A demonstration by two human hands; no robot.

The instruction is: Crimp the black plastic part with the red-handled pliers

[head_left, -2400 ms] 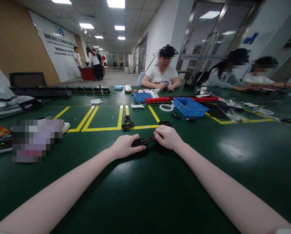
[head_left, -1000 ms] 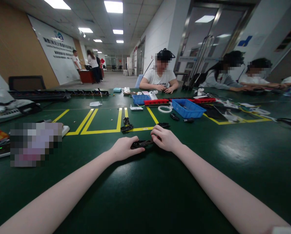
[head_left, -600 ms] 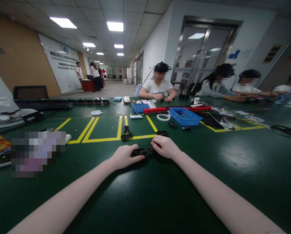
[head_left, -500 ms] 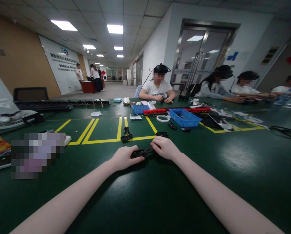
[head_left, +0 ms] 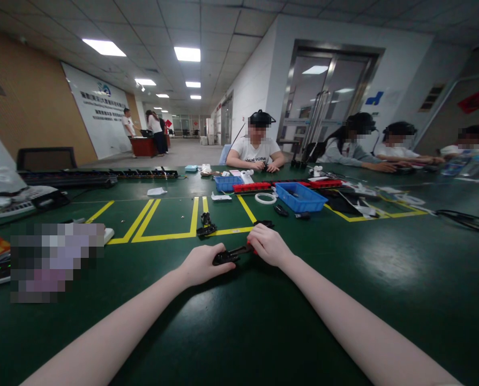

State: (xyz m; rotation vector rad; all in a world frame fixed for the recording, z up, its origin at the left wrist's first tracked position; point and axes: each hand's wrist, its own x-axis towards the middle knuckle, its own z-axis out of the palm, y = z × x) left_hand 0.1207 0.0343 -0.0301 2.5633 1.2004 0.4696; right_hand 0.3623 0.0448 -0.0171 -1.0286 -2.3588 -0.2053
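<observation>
My left hand (head_left: 203,264) is closed round a small black plastic part (head_left: 224,258), thumb along its near side, low over the green table (head_left: 239,332). My right hand (head_left: 269,245) grips a tool that looks like red-handled pliers (head_left: 241,250); its dark metal nose points left and reaches the black part. Most of the handle is hidden by my fingers. Beyond my hands, another black part (head_left: 206,226) rests by the yellow tape, and a flat dark piece (head_left: 263,224) lies just past my right knuckles.
A blue bin (head_left: 300,199), a white ring (head_left: 266,198) and black pieces (head_left: 280,210) stand farther back. A smaller blue bin (head_left: 226,183) is near red strips (head_left: 251,187). A person (head_left: 255,150) sits opposite; others sit at the right. Black cable (head_left: 464,219) lies far right.
My hands keep their hold close together. The red on the tool in my right hand shows more clearly now, and the tool has turned slightly. The view has shifted a little.
</observation>
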